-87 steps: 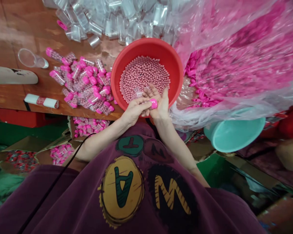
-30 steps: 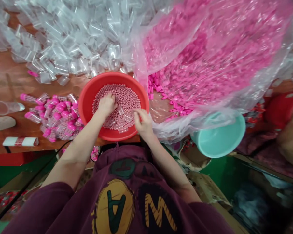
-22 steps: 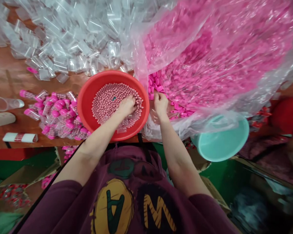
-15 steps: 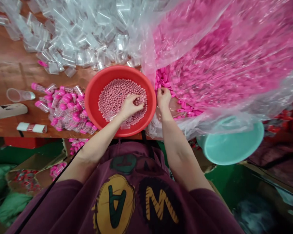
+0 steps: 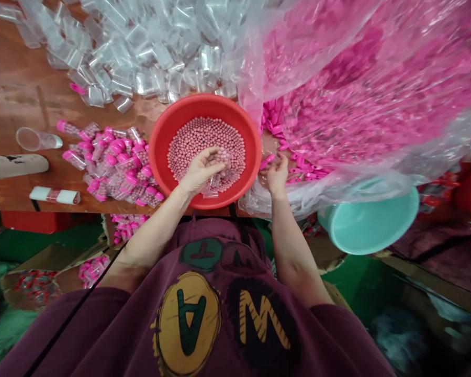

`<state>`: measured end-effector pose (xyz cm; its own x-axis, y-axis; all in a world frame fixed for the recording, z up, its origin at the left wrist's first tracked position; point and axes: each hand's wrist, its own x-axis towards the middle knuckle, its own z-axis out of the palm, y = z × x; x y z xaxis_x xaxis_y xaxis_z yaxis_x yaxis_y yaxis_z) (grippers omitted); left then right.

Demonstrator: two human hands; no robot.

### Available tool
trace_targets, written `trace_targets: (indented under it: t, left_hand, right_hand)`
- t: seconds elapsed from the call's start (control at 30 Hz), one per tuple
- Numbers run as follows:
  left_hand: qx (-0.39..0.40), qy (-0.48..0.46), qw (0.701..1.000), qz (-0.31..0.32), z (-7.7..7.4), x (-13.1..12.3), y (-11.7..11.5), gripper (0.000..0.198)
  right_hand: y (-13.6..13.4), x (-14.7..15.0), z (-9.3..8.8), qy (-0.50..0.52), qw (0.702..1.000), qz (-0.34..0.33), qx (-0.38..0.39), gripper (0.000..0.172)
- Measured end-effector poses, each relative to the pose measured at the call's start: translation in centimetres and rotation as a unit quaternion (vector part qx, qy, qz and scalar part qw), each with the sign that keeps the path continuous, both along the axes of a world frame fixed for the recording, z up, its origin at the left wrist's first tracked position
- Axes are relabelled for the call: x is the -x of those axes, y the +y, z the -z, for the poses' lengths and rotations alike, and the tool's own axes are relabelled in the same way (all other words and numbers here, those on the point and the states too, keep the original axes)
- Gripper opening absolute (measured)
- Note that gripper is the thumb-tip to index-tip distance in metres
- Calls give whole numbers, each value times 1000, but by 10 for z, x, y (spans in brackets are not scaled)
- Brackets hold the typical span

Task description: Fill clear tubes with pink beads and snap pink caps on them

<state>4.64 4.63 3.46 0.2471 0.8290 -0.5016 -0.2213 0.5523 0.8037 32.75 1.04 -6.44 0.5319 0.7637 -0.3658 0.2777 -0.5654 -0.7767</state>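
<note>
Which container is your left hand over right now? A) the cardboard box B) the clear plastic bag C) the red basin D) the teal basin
C: the left hand is held inside the rim of the red basin, just above the pink beads.

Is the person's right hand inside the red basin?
No, the right hand is outside the red basin, beside its rim and near loose pink caps.

The left hand (image 5: pixel 200 170) hovers over pink beads (image 5: pixel 206 139) in a red plastic basin (image 5: pixel 204 102) at the front edge of the wooden bench (image 5: pixel 15 99), a clear tube (image 5: pixel 222 161) at its fingertips. The right hand (image 5: pixel 277 175) lies just beside the basin, near loose pink caps (image 5: pixel 277 125).
</note>
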Motion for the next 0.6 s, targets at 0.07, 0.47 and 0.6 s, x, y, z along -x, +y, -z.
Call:
trace_targets:
  t: [0.07,0.47,0.6]
  left_hand:
    - [7,-3,1000,-4,-3,8,-5,58]
    - [48,-55,997,7,-16,32,-23,48]
    - [59,-84,995,10,-20,30,-21,47]
  right_hand:
    - [0,0,-11,-105,991,-83,-1,47]
    - [8,1,-40,-235,944,-233,15,28]
    - [8,29,-82,-42,987,-83,-129,45]
